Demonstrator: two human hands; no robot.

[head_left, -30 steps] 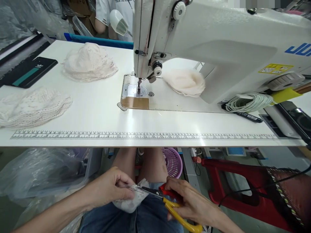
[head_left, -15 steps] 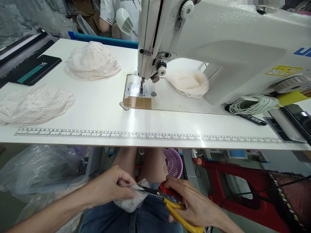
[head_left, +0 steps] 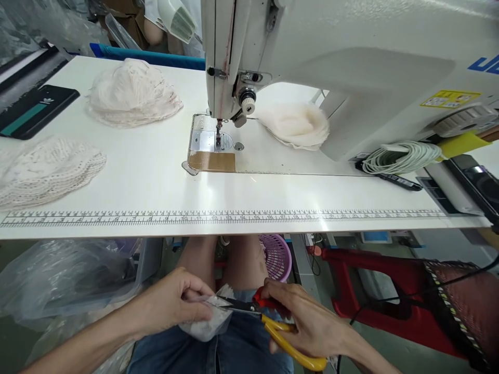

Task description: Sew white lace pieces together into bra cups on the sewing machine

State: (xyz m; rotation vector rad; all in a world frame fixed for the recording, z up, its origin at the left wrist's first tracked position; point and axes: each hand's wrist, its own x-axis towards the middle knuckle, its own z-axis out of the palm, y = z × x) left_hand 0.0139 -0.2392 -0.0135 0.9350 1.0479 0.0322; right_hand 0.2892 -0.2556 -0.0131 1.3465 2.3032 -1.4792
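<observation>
Over my lap, my left hand (head_left: 191,298) pinches a small white piece of lace fabric (head_left: 208,324) between thumb and fingers. My right hand (head_left: 298,319) grips scissors (head_left: 278,327) with one red and one yellow handle. Their dark blades point left and lie against the fabric beside my left fingertips; part of the blades is hidden by the cloth. Above my hands stands a white sewing machine (head_left: 331,57) on a table (head_left: 148,192). A cream fabric piece (head_left: 298,127) lies under its arm.
Two lace stacks, a farther one (head_left: 132,96) and a nearer one (head_left: 50,169), lie on the left with a black phone (head_left: 37,111). Coiled cord (head_left: 403,157) sits at right. Below are a purple basket (head_left: 278,257), a red stool (head_left: 374,291) and plastic bags (head_left: 66,275). Another person sits behind the table.
The table and machine have shifted slightly left and up in view as the head moved. My hands keep nearly the same pose, still holding the fabric and the scissors.
</observation>
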